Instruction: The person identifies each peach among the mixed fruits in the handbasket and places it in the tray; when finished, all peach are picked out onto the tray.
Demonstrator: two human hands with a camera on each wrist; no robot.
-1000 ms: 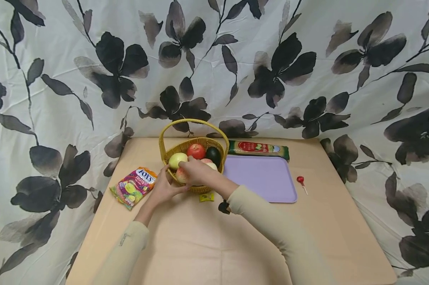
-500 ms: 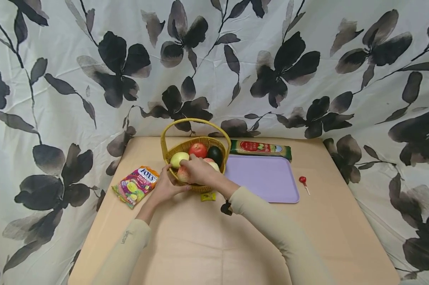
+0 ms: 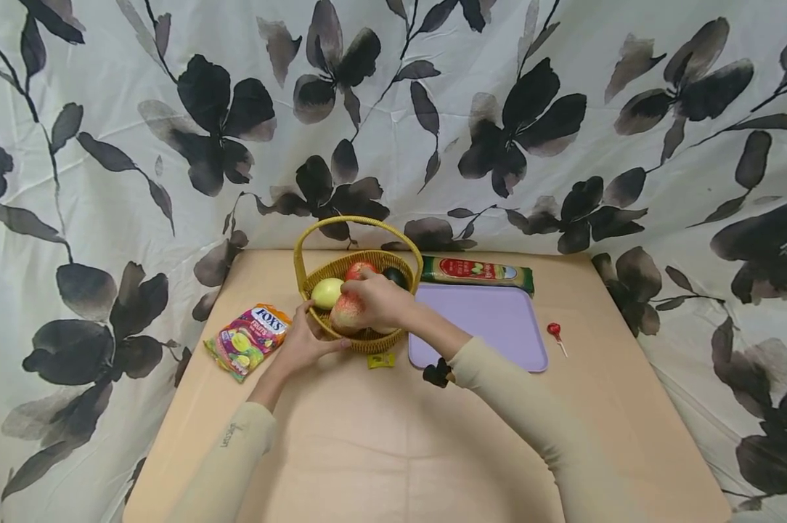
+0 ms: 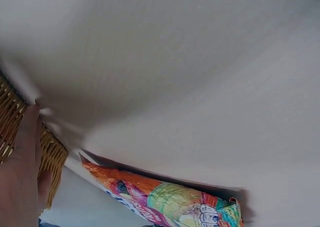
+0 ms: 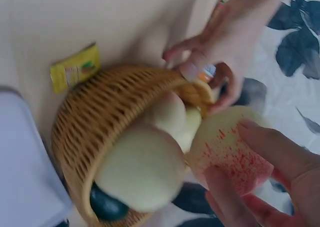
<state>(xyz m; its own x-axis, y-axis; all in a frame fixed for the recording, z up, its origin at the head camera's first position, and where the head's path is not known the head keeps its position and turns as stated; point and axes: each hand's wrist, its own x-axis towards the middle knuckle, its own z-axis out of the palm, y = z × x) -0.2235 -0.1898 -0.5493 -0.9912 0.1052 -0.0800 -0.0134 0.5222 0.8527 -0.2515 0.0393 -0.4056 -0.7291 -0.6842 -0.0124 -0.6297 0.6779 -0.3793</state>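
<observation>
My right hand holds a red-speckled peach just above the yellow wicker basket, thumb and fingers round its sides. On the basket's near left side, my left hand grips the rim and wall with spread fingers. Inside the basket lie a yellow-green round fruit, a red fruit, a dark green avocado-like fruit and, in the right wrist view, a large pale round fruit. Another pale fruit with a pink tinge sits beside it. My right hand covers part of the basket in the head view.
A Fox's candy bag lies left of the basket. In front is a small yellow packet. To the right are a lilac tray, a green long packet behind it and a red lollipop.
My right hand has lifted and shifted right and back with the peach, which now shows more of its speckled side. The left hand and basket have stayed in place.
</observation>
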